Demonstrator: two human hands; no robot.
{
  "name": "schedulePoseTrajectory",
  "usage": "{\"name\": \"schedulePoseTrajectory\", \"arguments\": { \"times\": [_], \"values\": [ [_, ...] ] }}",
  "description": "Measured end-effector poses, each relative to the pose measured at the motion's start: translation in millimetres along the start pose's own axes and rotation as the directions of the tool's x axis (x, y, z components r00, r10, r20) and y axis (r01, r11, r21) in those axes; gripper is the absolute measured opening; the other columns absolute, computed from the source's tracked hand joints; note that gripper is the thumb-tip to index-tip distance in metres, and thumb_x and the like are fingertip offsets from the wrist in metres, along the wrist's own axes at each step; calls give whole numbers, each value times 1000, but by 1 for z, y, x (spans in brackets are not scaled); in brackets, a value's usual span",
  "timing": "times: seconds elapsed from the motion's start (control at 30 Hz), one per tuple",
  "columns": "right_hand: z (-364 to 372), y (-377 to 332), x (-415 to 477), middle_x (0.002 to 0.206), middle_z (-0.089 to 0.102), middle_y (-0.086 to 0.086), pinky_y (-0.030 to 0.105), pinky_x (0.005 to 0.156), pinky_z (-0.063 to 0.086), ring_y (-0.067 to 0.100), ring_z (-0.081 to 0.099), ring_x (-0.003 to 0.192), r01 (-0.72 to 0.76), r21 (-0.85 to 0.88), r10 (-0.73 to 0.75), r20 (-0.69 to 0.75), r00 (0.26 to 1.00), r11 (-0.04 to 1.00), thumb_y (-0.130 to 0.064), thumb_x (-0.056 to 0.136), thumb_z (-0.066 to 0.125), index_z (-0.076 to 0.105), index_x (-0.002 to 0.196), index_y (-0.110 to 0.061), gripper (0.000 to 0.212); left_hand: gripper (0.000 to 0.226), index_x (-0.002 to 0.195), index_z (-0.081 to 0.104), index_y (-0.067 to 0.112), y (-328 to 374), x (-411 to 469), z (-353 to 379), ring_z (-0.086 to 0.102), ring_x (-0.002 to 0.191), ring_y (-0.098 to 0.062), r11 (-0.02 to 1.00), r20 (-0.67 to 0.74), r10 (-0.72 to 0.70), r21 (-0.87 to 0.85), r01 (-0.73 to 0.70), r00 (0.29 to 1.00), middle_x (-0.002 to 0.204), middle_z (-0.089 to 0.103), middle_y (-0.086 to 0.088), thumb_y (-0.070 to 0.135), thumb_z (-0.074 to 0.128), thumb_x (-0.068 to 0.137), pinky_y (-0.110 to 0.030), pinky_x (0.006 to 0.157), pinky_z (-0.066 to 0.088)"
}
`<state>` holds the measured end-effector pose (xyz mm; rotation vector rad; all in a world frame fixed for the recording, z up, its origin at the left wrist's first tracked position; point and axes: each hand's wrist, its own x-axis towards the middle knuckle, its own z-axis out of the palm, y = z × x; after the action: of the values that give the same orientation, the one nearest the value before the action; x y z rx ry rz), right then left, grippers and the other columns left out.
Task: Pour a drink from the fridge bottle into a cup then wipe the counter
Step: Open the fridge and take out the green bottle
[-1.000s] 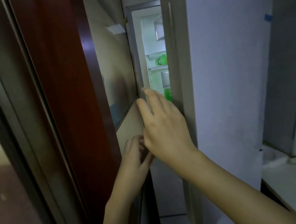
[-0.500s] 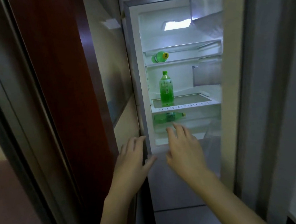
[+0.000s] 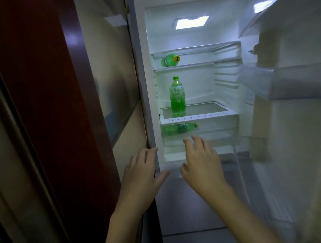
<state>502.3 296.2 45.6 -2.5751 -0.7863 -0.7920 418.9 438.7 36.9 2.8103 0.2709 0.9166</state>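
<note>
lit fridge [image 3: 190, 39]: upright bottle [image 3: 177, 95] above empty hands [image 3: 201, 164], seemingly apart.

1. Upright green bottle [image 3: 177, 96], middle shelf of the fridge [image 3: 143, 63]: a label with a small pale patch wraps its body. The print is too small and blurred to read.
2. Lying bottle with yellow cap [image 3: 169, 59], upper shelf: no legible marking.
3. Lying bottle in the lower compartment [image 3: 179, 129]: a label band shows at mid-body; its text is unreadable.
4. No other text, number or sign can be read.
</note>
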Motion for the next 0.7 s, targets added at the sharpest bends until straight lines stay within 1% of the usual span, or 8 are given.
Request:
{"name": "schedulePoseTrajectory", "arguments": {
  "times": [0.07, 0.13, 0.23, 0.4, 0.5, 0.57, 0.63, 0.7],
  "values": [
    [12, 2, 8, 133, 51, 16, 45, 93, 46, 34, 47, 125, -19, 30, 19, -4, 1000, 999, -17, 68, 69, 53, 125, -8, 59, 66, 147, 31, 28, -3, 8, 9, 42, 118, -12, 1000, -1, 3, 22, -3, 1000, 132, 42, 9, 56, 54, 91, -23, 85, 32],
    [23, 7, 17, 127, 55, 17, 46, 91, 49, 35, 52, 119, -51, 63, 52, -14, 999, 997, -17, 63, 73, 56, 122, -7, 62, 66, 146, 32, 29, -6, 18, 16, 42, 116, -12, 999, -1, -5, 39, 6, 1000, 132, 43, 9, 58, 53, 91, -23, 86, 34],
    [39, 23, 25, 125, 57, 18, 48, 89, 51, 36, 55, 115, -91, 73, 93, -24, 995, 993, -16, 59, 77, 57, 123, -6, 67, 67, 149, 30, 29, -11, 38, 23, 41, 121, -12, 998, -18, 3, 58, -2, 1000, 138, 42, 10, 58, 51, 92, -25, 93, 35],
    [59, 40, 47, 129, 55, 17, 49, 93, 48, 36, 52, 118, -139, 65, 140, -1, 990, 988, -18, 61, 75, 53, 129, -7, 72, 70, 151, 30, 27, -8, 67, 37, 37, 131, -14, 999, -47, 1, 46, 1, 999, 148, 38, 8, 59, 48, 92, -28, 103, 33],
    [62, 45, 65, 129, 54, 14, 48, 90, 49, 35, 50, 121, -145, 81, 146, -15, 989, 986, -21, 65, 72, 51, 131, -10, 71, 75, 148, 37, 24, -5, 80, 47, 43, 129, -17, 997, -39, 18, 70, -15, 999, 146, 44, 5, 68, 36, 87, -30, 101, 36],
    [65, 52, 73, 128, 54, 14, 47, 89, 49, 35, 49, 121, -153, 80, 155, -21, 988, 985, -21, 64, 72, 51, 131, -10, 71, 80, 146, 39, 22, -6, 88, 52, 45, 128, -17, 997, -44, 14, 83, -10, 999, 145, 46, 4, 70, 29, 83, -31, 101, 38],
    [70, 57, 79, 131, 53, 14, 47, 91, 48, 35, 47, 124, -162, 88, 165, -20, 986, 983, -21, 65, 72, 50, 132, -10, 72, 77, 146, 41, 21, -7, 94, 54, 47, 127, -18, 995, -65, 10, 97, -4, 998, 144, 48, 4, 68, 33, 85, -31, 100, 39],
    [74, 59, 84, 136, 49, 13, 48, 95, 45, 34, 43, 127, -159, 102, 161, -5, 987, 982, -23, 69, 71, 46, 136, -11, 72, 73, 147, 40, 21, -10, 99, 57, 46, 128, -18, 995, -58, 9, 104, -3, 998, 145, 47, 3, 64, 44, 87, -32, 102, 38]
  ]
}}
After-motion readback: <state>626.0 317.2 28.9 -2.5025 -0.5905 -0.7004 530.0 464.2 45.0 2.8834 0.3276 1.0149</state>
